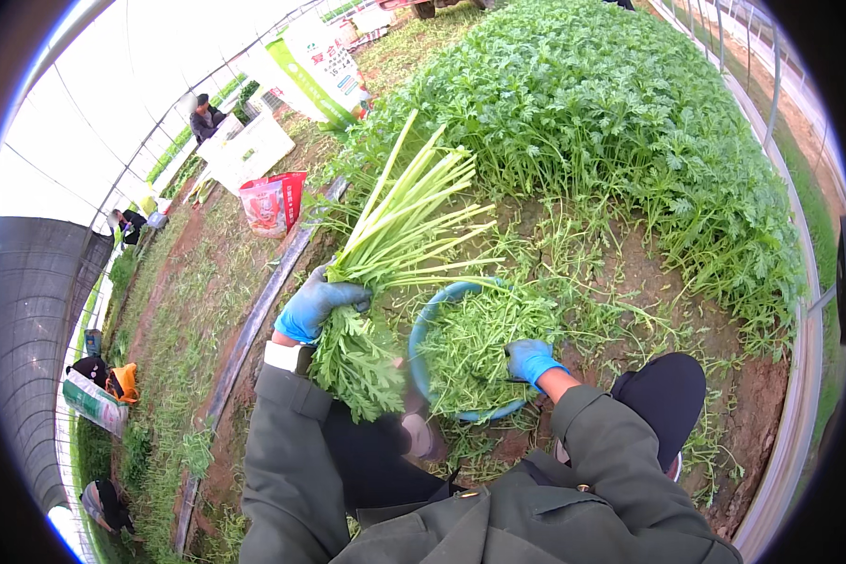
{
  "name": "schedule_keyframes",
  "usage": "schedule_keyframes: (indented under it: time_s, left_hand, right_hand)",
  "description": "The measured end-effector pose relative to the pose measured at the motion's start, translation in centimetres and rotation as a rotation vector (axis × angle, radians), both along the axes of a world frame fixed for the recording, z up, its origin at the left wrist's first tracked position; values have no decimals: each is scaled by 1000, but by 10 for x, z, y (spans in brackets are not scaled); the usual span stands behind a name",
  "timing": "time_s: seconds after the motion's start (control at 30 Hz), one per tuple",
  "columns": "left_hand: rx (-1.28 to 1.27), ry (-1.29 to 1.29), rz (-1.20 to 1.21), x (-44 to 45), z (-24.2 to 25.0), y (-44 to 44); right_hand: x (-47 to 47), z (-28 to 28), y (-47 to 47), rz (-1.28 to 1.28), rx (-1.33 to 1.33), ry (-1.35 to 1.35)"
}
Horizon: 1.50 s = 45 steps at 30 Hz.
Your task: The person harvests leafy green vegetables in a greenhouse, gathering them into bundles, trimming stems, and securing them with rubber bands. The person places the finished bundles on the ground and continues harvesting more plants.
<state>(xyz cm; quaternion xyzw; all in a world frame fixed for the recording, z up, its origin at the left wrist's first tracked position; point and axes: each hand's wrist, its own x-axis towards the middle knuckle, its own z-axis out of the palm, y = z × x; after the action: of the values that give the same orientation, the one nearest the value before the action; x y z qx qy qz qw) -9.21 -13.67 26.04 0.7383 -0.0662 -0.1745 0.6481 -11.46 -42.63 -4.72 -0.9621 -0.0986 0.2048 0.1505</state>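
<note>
My left hand [322, 304], in a blue glove, is closed around a bunch of leafy green stalks [412, 211]. The pale cut stems fan up and to the right, while the leaves hang below the fist. My right hand [534, 361], also in a blue glove, is over the right part of a blue round basin [420, 331] filled with green trimmings [490, 338]. A dark, thin object shows partly beneath that hand; what it is and how the fingers hold it cannot be made out.
A dense bed of leafy greens [592, 106] grows ahead and right. A narrow dark edging strip [254, 317] runs along the left. Beyond it stand a red-and-clear bag [273, 204], white boxes [254, 151] and a white-green sack [317, 70]. Other people [206, 118] are farther left.
</note>
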Motion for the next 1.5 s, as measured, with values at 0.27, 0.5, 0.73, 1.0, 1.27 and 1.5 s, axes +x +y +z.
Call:
schedule_keyframes:
  time_s: [0.27, 0.5, 0.73, 1.0, 1.27, 1.5]
  left_hand:
    - [-351, 156, 58, -16, 5, -18]
    - [-181, 90, -190, 3, -20, -31]
    - [-136, 160, -271, 23, -48, -17]
    - [-109, 219, -183, 38, -62, -3]
    - [-179, 143, -71, 40, -65, 49]
    - [-222, 194, -183, 30, -61, 31]
  right_hand:
    - [89, 175, -43, -168, 1564, 195]
    - [55, 239, -2, 205, 1530, 607]
    - [65, 218, 28, 156, 1133, 239]
    - [97, 197, 0, 42, 1274, 265]
    - [130, 149, -47, -388, 980, 248]
    - [115, 186, -6, 116, 1312, 245]
